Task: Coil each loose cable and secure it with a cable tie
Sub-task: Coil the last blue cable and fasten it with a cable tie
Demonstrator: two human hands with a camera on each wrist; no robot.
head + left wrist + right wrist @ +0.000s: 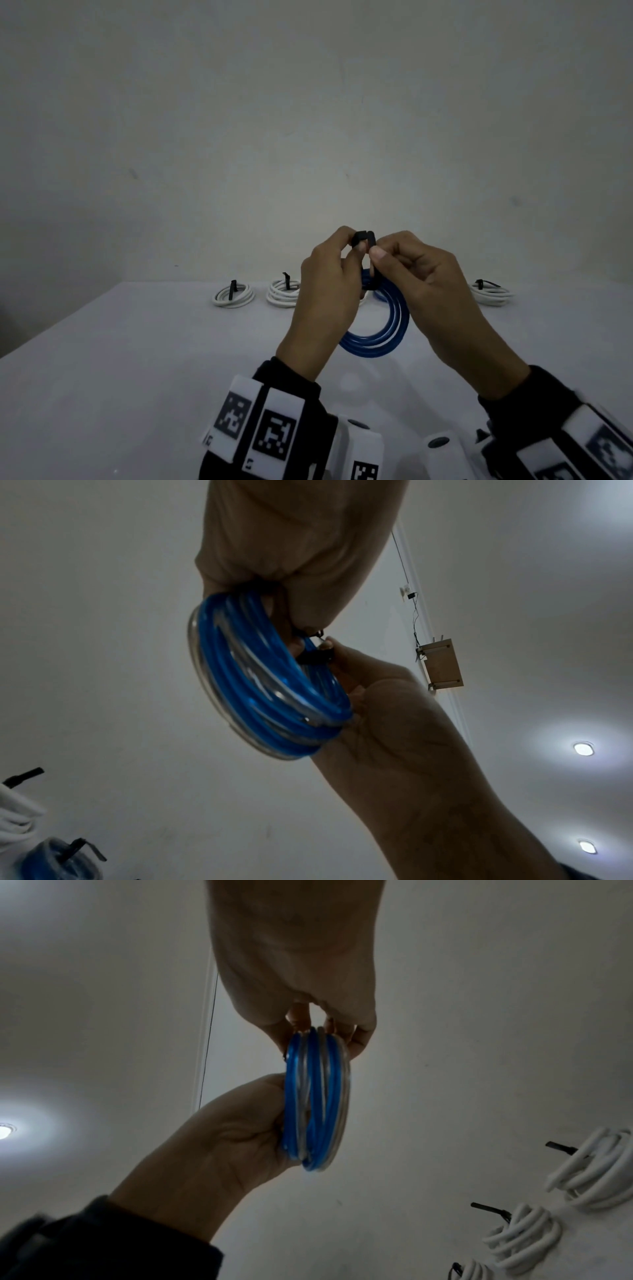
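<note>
Both hands [346, 274] pinching black cable tie [363, 237], blue coil [383, 329] hanging

Dim, greyish light throughout; round ceiling lamps [583, 748] glare in both wrist views, hands show backlit, and edges bend and blur.

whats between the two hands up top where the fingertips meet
The black cable tie, pinched by left hand and right hand above the blue coil; head view shows it.

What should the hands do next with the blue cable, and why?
Probably pull the black cable tie snug. Both the left hand and the right hand pinch it atop the blue cable coil, held above the table, and it looks loose.
</note>
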